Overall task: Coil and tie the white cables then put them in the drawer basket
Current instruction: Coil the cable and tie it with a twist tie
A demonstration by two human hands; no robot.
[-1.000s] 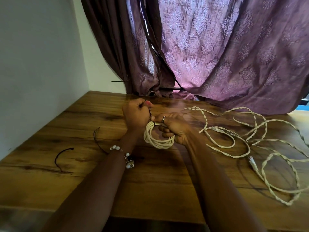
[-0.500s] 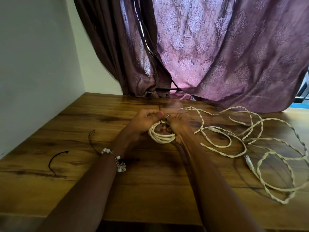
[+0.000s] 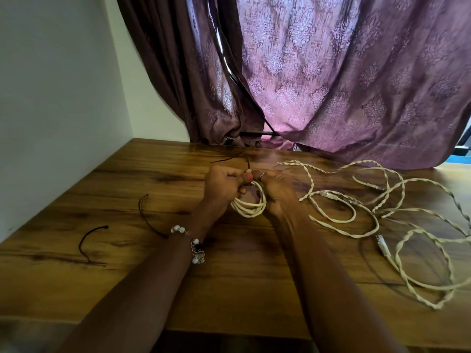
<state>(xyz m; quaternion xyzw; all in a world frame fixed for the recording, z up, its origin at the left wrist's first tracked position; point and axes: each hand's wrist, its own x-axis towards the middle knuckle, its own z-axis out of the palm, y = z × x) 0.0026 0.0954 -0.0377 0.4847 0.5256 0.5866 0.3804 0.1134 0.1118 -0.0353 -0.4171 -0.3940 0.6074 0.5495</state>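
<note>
**Two hands holding one coiled white cable over the counter**

One coiled white cable is hanging between the two hands, its loops bunched together and drooping just above the wooden counter. The left hand is curling its fingers around the left side of the coil, its thumb pressing at the top. The right hand, wearing one ring, is gripping the right side of the coil, and its grip is closing around the loops. A thin dark tie is sticking up from the point where the two thumbs are meeting; which fingers are pinching it cannot be told.

To the right, loose white cables are lying tangled on the counter, twisted and overlapping, well apart from the coil. How many separate cables make up the tangle cannot be counted, though at least two plug ends are showing, one near the right wrist and one nearer the front edge.

Two more dark ties are lying on the counter to the left: one curved tie near the wall, and another running toward the left wrist. One beaded bracelet is sitting on the left wrist. Patterned purple curtains are hanging behind the counter.
</note>
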